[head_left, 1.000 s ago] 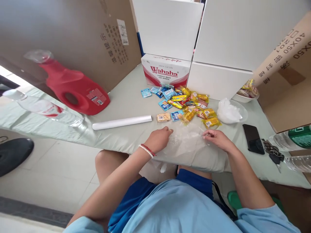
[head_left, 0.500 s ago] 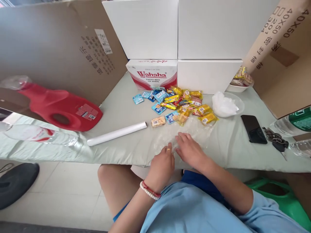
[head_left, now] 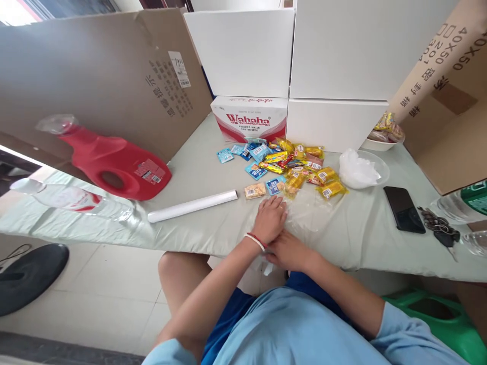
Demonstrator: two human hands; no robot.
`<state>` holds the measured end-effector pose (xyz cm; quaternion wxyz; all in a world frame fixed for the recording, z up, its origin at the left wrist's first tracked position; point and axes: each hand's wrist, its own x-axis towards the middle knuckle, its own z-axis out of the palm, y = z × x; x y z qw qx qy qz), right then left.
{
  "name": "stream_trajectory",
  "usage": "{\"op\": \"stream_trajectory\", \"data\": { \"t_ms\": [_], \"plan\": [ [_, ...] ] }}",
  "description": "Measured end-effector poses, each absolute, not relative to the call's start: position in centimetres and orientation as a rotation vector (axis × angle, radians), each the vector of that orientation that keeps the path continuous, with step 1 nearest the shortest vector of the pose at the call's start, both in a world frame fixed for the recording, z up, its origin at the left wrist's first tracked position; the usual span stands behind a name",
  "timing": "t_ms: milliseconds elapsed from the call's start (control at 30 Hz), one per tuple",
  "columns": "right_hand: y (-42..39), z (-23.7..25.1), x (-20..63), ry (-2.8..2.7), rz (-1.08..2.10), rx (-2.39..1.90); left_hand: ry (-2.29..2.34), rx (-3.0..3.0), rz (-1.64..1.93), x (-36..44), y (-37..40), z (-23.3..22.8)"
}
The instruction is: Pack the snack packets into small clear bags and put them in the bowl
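Observation:
A clear plastic bag (head_left: 308, 215) lies flat on the pale green tablecloth (head_left: 198, 172) near the front edge. My left hand (head_left: 270, 219) rests palm down on the bag's left part, fingers spread. My right hand (head_left: 287, 249) sits at the table's front edge just under the left wrist, touching the bag's near end; whether it grips the film I cannot tell. A heap of small wrapped snacks (head_left: 292, 165), blue and yellow, lies just beyond the bag.
A white roll (head_left: 192, 206) lies left of my hands. A red jug (head_left: 114, 162) and a clear water bottle (head_left: 72, 198) lie at the left. A bowl with crumpled plastic (head_left: 361, 170), a black phone (head_left: 404, 216) and keys (head_left: 437, 225) are at the right. Cardboard and white boxes (head_left: 251, 119) wall the back.
My left hand slid forward over the bag and flattened on it. My right hand drew back to the table edge under the left wrist.

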<state>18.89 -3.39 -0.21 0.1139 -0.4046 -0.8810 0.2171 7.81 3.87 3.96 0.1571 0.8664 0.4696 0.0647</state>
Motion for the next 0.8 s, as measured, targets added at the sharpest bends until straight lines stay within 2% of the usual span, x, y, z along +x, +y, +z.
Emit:
{"op": "stream_trajectory", "data": {
  "t_ms": [100, 267, 333, 433, 533, 667, 800],
  "plan": [
    [-6.1, -0.2, 21.3, -2.573, 0.566, -1.134, 1.289, 2.508, 0.137, 5.8, 4.7, 1.6],
    [-12.4, -1.6, 25.6, -2.391, 0.436, -1.494, 1.493, 2.546, 0.239, 3.3, 1.5, -0.2],
    [-13.9, -1.2, 27.2, -2.333, 0.525, -1.548, 1.577, 2.513, 0.243, 3.3, 0.8, -0.4],
    [-13.1, 1.2, 29.4, -2.203, 0.835, -1.461, 1.617, 2.487, 0.240, 3.7, 0.8, -0.5],
    [-7.9, 4.4, 31.5, -1.935, 0.911, -1.453, 1.612, 2.489, 0.253, 3.8, 1.2, -0.5],
    [4.2, 6.9, 33.1, -1.949, 0.475, -1.674, 1.616, 2.490, 0.243, 3.7, 1.1, -0.5],
    [15.7, 7.6, 30.9, -2.118, 0.229, -1.849, 1.605, 2.499, 0.239, 3.7, 1.0, -0.5]
  ]
}}
